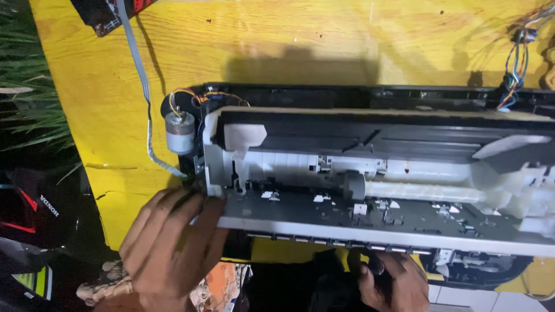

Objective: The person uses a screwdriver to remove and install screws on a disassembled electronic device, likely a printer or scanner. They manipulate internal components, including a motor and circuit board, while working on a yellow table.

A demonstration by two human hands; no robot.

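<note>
An opened printer chassis (376, 173) lies across a yellow wooden table (260, 52); its white and grey inner frame, a white roller shaft and a grey roller (354, 186) are exposed. A small silver motor (180, 132) with coloured wires sits at its left end. My left hand (167, 245) rests on the chassis's near-left corner, fingers curled against the frame. Below the near edge, my right hand (393, 283) grips the underside of the chassis; its fingers are partly hidden in the dark.
A grey flat ribbon cable (141, 86) runs from a dark board (107, 14) at the top left down to the printer's left end. A bundle of coloured wires (517, 63) hangs at the top right. Green plants and dark gear lie left of the table.
</note>
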